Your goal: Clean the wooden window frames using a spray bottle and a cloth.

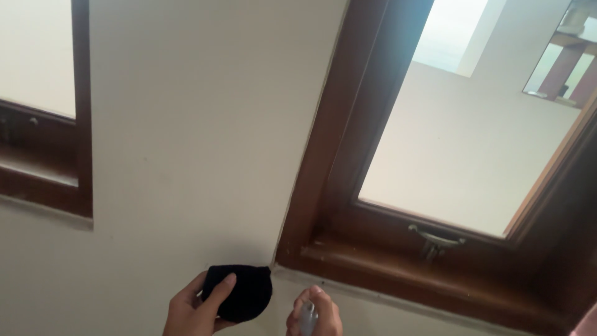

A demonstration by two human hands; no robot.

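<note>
From the head camera, looking up along a cream wall [186, 124], we hold two things at the bottom edge. Our left hand [193, 311] grips a black, rounded cloth pad [242, 295], fingers curled behind it and thumb across its front. The pad lies flat against the wall, just beside the lower corner of a dark brown wooden window frame [336, 186]. Our right hand [317, 314] closes around a small clear spray bottle [308, 318], one finger over its top. We judge this a spraying step, with wiping beside it.
</note>
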